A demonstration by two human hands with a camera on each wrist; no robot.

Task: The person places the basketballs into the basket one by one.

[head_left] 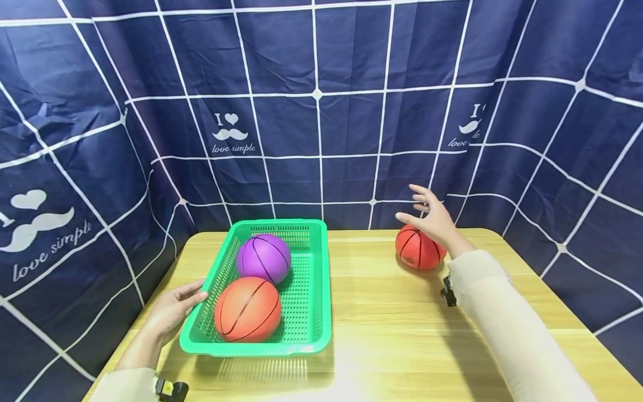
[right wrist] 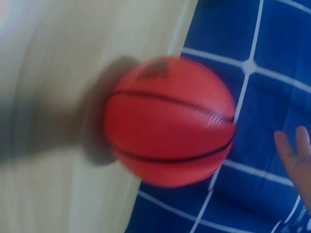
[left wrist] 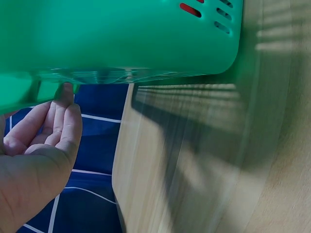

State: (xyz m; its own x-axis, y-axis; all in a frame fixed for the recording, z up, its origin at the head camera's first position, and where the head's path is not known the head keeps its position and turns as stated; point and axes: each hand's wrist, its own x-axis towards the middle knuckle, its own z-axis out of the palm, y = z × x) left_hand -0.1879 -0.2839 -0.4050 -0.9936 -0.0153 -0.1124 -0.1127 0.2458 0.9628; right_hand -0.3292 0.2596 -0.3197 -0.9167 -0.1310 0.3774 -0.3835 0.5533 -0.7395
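Observation:
A green plastic basket [head_left: 325, 290] sits on the table at the left, with a purple toy basketball [head_left: 263, 258] and an orange toy basketball [head_left: 248, 310] in it. My left hand [head_left: 173, 310] holds the basket's left rim; in the left wrist view the fingers [left wrist: 65, 114] reach up to the rim from below. At the back right of the table lies a red toy basketball [head_left: 418, 249]. Above it hovers my right hand [head_left: 432, 215], fingers spread and thumb apart, holding nothing. The right wrist view shows the red ball whole, the fingertips [right wrist: 285, 143] off to its right.
The light wooden table [head_left: 372, 324] carries the basket and balls. A dark blue curtain [head_left: 351, 123] with white grid lines hangs close along its back and both sides. The red ball is near the table's back edge.

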